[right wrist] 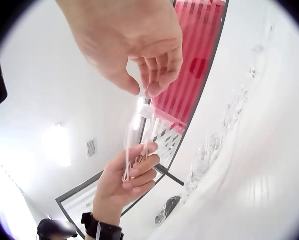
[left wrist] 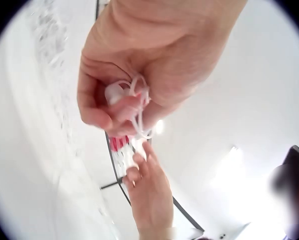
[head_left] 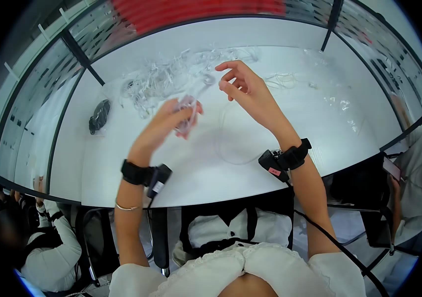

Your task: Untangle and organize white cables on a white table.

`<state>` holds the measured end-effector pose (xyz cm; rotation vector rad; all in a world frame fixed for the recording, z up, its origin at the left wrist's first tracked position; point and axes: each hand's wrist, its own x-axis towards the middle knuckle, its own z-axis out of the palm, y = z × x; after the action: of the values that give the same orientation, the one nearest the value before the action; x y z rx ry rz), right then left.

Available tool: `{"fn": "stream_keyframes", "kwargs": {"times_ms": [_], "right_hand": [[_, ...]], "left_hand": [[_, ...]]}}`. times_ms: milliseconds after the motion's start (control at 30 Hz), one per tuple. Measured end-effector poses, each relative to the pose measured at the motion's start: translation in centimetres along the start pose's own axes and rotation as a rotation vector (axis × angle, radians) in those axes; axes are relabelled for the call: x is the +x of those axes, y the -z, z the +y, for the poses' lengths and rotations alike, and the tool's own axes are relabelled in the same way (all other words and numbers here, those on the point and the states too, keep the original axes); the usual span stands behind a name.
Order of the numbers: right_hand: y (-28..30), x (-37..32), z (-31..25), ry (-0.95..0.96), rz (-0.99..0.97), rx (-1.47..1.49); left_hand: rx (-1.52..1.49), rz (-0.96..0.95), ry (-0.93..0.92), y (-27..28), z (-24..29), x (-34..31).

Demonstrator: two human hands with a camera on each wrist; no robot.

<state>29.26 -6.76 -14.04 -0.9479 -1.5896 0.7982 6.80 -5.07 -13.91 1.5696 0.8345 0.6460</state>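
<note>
My left hand [head_left: 174, 118] grips a small coil of white cable [left wrist: 139, 112], with the fingers curled round it. In the right wrist view, loops of this cable rise from the left hand toward a white end piece [right wrist: 147, 111]. My right hand [head_left: 248, 91] is raised to the right of the left one, its fingers loosely bent. Its thumb and fingertips [right wrist: 154, 90] come close above the white end piece. Against the table, a thin white cable loop [head_left: 221, 141] shows between the wrists.
A heap of white cables in clear plastic [head_left: 159, 81] lies along the back of the white table [head_left: 181, 183]. A bagged black item [head_left: 99, 117] sits at left, clear plastic bags [head_left: 344, 106] at right. Low partitions [head_left: 211, 32] enclose the table; people sit beyond both sides.
</note>
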Motion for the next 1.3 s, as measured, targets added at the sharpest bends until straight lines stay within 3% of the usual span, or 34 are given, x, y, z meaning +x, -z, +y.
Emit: {"fn": "stream_keyframes", "kwargs": {"times_ms": [67,100,267,300,400,500,600,667,700,800,900,933,1033,1133,1233,1300], "right_hand": [[0.4,0.1,0.6,-0.034,-0.011,0.027],[0.5,0.1,0.8,-0.052,-0.020,0.040],[0.0,-0.2,1.3,-0.089,-0.121,-0.149],[0.1,-0.4,1.5,-0.093,-0.145,-0.186],[0.4,-0.5,2.2,-0.156,-0.220,-0.242],[0.6,-0.3,2.7,-0.193,-0.271,-0.223],[1.0,-0.2,2.8,-0.195,-0.269,-0.297],[1.4,-0.5,5.0,-0.126,-0.243,-0.392],[1.7,-0.6,6.2,-0.001,-0.247,-0.602],[1.5,-1.4,7.5,0.078,-0.232,-0.788],[0.3,-0.5,6.3,-0.079,-0.403,-0.723],[-0.9,-0.9,7.4,0.086,-0.397,-0.628],[-4.8,-2.3,4.1,0.131,-0.818,-0.330],[-6.1,-3.0,1.1,0.074,-0.934,-0.057],[-5.7,-2.7,0.7,0.123,-0.930,0.153],[-5.8,-2.9,0.5,0.133,-0.972,0.204]], "left_hand": [[0.271,0.284,0.101,3.7,0.8,1.2],[0.394,0.414,0.037,6.3,0.3,2.4],[1.163,0.714,-0.117,15.8,-3.2,8.4],[1.050,0.663,-0.051,16.2,-3.8,9.0],[1.014,0.768,-0.032,16.4,-6.6,10.1],[0.998,0.531,0.170,16.6,-6.7,9.9],[1.229,0.518,0.215,16.3,-5.4,9.4],[1.211,0.509,0.080,16.5,-4.7,9.0],[1.199,0.504,0.015,16.5,-4.3,8.6],[0.864,0.497,-0.177,10.4,-0.9,5.6],[0.811,0.267,-0.299,3.8,0.4,2.9],[0.774,0.214,-0.273,2.2,0.6,2.3],[0.694,0.160,-0.121,0.7,1.1,2.3],[0.564,0.049,-0.063,1.9,-0.8,3.2],[0.356,-0.132,0.014,1.6,-1.6,3.2],[0.469,-0.213,0.007,0.5,-2.1,3.2]]}}
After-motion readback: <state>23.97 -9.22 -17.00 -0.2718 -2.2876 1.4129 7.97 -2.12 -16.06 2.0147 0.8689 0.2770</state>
